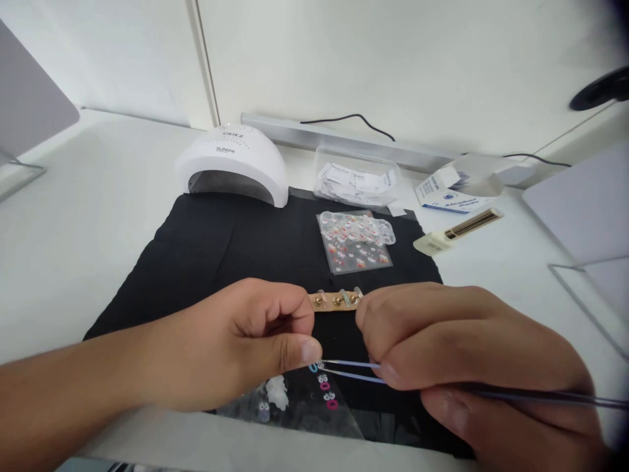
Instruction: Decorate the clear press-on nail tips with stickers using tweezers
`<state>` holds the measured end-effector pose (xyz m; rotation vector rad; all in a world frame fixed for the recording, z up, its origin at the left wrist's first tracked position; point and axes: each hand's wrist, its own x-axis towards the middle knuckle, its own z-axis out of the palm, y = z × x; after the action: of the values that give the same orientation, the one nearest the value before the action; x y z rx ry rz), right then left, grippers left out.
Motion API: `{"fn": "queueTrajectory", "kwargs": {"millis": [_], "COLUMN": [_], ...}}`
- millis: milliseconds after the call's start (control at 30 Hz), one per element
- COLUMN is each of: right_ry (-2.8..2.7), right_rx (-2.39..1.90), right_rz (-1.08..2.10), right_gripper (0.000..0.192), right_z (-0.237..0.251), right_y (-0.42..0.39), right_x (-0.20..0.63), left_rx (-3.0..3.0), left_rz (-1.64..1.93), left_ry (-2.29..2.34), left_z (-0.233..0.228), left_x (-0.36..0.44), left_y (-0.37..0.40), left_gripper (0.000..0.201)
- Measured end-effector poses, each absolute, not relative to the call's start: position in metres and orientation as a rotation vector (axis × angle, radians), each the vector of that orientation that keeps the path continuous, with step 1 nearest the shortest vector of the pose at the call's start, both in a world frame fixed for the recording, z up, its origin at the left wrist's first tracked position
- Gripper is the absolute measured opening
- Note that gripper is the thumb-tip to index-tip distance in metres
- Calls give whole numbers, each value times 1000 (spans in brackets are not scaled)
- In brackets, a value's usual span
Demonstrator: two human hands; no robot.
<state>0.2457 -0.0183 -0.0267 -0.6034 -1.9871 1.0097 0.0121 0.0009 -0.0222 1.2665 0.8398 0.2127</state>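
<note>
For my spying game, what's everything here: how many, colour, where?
nail lamp: 1, white, back left
cloth: 1, black, middle
desk: 1, white, under cloth
tub: 1, clear, back middle
packets: several, white, in tub
alcohol pads box: 1, white and blue, back right
polish bottle: 1, cream and gold, right
patterned sheet: 1, clear and red, before tub
strip: 1, beige, middle
nail tips: 3 visible, clear, on strip
eye sticker sheet: 1, clear, front
cables: 2 lengths, black, back
panels: 2, grey, sides
tweezers: 1, purplish, front right
left hand: 1, bare, by tweezer tips
right hand: 1, bare, holding tweezers
</note>
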Motion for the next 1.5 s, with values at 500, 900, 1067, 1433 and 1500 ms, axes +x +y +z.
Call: {"fn": "queueTrajectory", "kwargs": {"millis": [500,900,1067,1433,1500], "right_ry": [-2134,-1998,-2019,-1951,-1946], "right_rx": [-466,-610,-653,-631,-657], "right_rz": [950,971,920,989,964], "right_gripper": [24,31,38,37,40], "right_z": [-24,-24,-19,-20,-18], "right_y": [-3,-18,-17,-19,-18], "right_x": [239,243,241,235,231], "left_rx": [1272,1284,1288,1325,1320], "left_rz": [236,247,274,282,271], "left_ry": [805,789,777,787,782], "left_z": [-21,-24,-28,-28,-27], "left_x": [12,11,10,10,10], "left_y": [-1,1,0,-2,-1], "left_gripper": [25,26,27,29,28]}}
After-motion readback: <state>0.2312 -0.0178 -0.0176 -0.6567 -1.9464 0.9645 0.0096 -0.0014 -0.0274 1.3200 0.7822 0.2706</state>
